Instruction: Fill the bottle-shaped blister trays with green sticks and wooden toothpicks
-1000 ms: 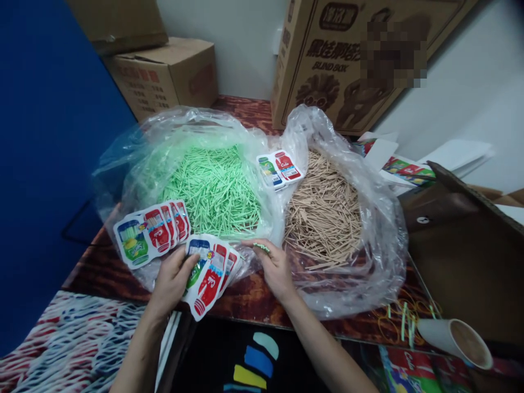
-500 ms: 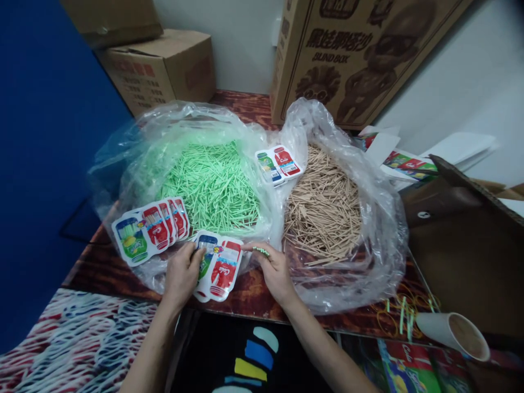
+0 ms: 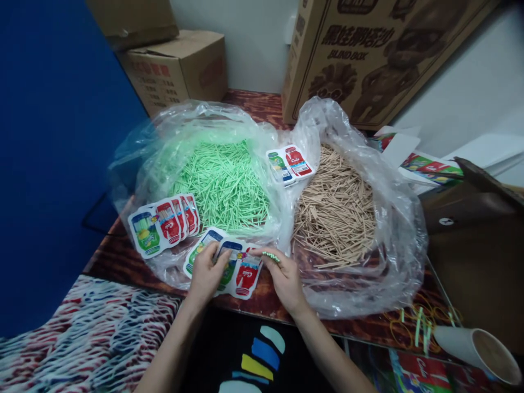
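Note:
My left hand (image 3: 207,273) is closed on several jar-shaped printed packets, thumb on top. The upper packet (image 3: 248,277) bears a blue-green jar and a red Cola jar. Another packet (image 3: 213,236) sticks out to its left, partly under my fingers. My right hand (image 3: 285,283) is curled around a small bundle of green sticks (image 3: 271,256), whose ends show. Its index finger reaches the upper packet's right edge; whether it pinches the edge I cannot tell. Left of my hands lies a fanned row of packets (image 3: 168,222) with sticks showing inside.
Green sticks (image 3: 229,185) and brown sticks (image 3: 335,210) lie heaped in clear plastic bags (image 3: 403,234). Between the heaps rests another packet stack (image 3: 290,165). Cardboard boxes (image 3: 204,63) stand behind. A paper cup (image 3: 477,349) lies tipped at right beside rubber bands (image 3: 403,333).
The view has swung slightly left, so everything appears further right. The packets in my left hand have spread apart, one now sticking out to the left. My right hand keeps the green sticks.

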Demonstrator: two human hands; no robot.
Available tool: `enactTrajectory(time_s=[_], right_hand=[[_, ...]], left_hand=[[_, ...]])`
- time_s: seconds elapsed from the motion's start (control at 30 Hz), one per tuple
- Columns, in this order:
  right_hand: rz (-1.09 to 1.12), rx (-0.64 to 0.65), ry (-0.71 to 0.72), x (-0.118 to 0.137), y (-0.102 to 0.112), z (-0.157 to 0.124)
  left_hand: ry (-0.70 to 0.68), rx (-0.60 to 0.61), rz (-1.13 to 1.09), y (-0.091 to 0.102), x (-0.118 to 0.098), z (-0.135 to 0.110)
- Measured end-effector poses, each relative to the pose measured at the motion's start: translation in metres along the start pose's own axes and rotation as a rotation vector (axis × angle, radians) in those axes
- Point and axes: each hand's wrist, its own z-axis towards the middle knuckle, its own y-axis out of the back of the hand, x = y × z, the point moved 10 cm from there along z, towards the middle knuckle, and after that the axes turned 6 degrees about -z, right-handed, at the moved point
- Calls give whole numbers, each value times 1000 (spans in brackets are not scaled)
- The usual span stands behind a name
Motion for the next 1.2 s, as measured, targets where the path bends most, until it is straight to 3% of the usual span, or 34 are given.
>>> enactTrajectory(time_s=[0.17,0.33,0.4,0.53,0.67,0.87,1.0,1.2], right_hand=[[74,28,-51,2,0,-4],[457,-137,-125,10,41,19],[573,-106,-163,11,46,34],[612,52,-236,8,28,55],[585,155,-254,8,4,54],[638,162,-345,0,-3,35],[565,126,-370,-2,1,24],[398,354,-323,15,-10,7]], left_hand=[[-78,20,-16,-9,-12,-3],[-172,155,-108,-19,-23,-8],[-177,238,-184,-28,-28,-11],[-156,400,-276,-53,-41,-19],[-65,439,-299,-65,-40,-22],[76,441,-453,-71,-22,-25],[51,433,-422,-71,-25,-25],[-22,448,-426,-68,-37,-24]])
